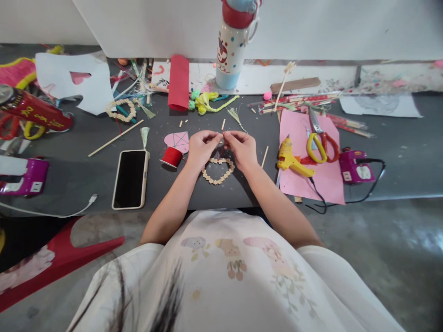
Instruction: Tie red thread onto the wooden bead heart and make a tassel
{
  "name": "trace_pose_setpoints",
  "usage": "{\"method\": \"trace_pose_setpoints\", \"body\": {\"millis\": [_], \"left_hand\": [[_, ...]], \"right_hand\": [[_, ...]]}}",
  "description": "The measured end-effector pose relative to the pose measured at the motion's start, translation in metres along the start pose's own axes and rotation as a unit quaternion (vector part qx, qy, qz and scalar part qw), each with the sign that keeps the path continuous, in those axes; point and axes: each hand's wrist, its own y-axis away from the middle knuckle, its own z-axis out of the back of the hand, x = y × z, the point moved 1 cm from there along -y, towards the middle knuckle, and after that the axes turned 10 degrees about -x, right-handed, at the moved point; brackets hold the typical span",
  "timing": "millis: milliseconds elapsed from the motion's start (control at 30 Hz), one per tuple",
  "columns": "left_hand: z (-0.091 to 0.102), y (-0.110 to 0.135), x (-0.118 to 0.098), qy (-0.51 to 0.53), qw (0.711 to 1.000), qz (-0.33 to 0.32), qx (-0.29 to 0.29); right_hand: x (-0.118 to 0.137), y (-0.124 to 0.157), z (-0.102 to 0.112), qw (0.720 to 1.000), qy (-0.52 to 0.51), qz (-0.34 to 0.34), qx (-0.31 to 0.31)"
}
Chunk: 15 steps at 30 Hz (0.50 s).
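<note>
My left hand [204, 146] and my right hand [241, 146] meet fingertip to fingertip above the dark table, both pinched. A tiny bit of red thread shows between the fingertips; most of it is hidden by the fingers. Just below them lies a heart-shaped ring [217, 180] of small pale wooden pieces, with a speck of red at its top. Beside my left wrist a spool of red thread [171, 157] rests on its side, touching a pink paper heart [177, 140] with dark lines across it.
A phone [130, 180] lies at left, near a can [34, 110]. At right, a yellow glue gun [292, 159] and scissors [320, 138] rest on pink paper [311, 186]. A bottle [231, 55] stands at the back. Thin sticks and scraps are scattered around.
</note>
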Motion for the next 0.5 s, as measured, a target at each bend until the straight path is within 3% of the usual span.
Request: {"method": "trace_pose_setpoints", "body": {"millis": [167, 500], "left_hand": [[0.0012, -0.0008, 0.0024, -0.024, 0.999, -0.018, 0.011], [0.0025, -0.0010, 0.0018, -0.032, 0.999, -0.026, 0.004]], "right_hand": [[0.0010, -0.0028, 0.0019, 0.997, -0.032, -0.073, 0.017], [0.0013, -0.0017, 0.0016, 0.996, -0.046, -0.068, 0.029]]}}
